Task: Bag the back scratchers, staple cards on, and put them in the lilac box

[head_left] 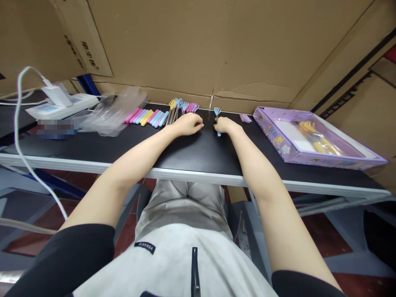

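My right hand has its fingers closed round a small back scratcher with a light-blue clawed head. The head points away from me, and a blue handle end shows below the fingers. To the left, my left hand is curled just above the black tabletop, fingers bent together; whatever is in them, if anything, is hidden. Right behind it lie more back scratchers with yellow, blue and pink claws, partly covered by the hand. Beside them is a row of pastel handles in pink, blue, yellow and purple.
Clear plastic sleeves lie left of the handles, near a white power strip with a plugged charger and cable. A purple box holding a yellow bagged item stands at right. A small pink card lies near it. Cardboard walls the back.
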`<action>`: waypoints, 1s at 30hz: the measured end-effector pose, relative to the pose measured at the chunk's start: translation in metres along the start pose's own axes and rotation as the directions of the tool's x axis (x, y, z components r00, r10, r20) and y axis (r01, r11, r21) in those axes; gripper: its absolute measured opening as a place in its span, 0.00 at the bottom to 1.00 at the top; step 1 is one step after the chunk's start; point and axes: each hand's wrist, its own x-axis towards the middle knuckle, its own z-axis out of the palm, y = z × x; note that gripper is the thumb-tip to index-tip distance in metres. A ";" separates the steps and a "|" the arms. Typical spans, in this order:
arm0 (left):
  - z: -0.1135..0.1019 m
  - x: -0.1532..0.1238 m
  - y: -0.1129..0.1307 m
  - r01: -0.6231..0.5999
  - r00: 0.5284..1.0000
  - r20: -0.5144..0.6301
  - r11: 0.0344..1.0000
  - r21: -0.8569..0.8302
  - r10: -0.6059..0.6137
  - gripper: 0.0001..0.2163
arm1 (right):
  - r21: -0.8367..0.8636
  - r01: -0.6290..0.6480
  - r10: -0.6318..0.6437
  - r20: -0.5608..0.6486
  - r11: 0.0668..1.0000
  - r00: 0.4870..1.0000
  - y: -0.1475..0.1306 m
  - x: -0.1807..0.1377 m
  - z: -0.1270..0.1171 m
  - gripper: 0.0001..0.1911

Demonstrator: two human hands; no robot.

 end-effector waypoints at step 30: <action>-0.133 -0.038 -0.083 0.819 0.574 -0.239 0.553 0.153 -0.783 0.18 | 0.181 -0.174 0.206 -0.175 0.968 0.963 0.028 0.001 -0.008 0.22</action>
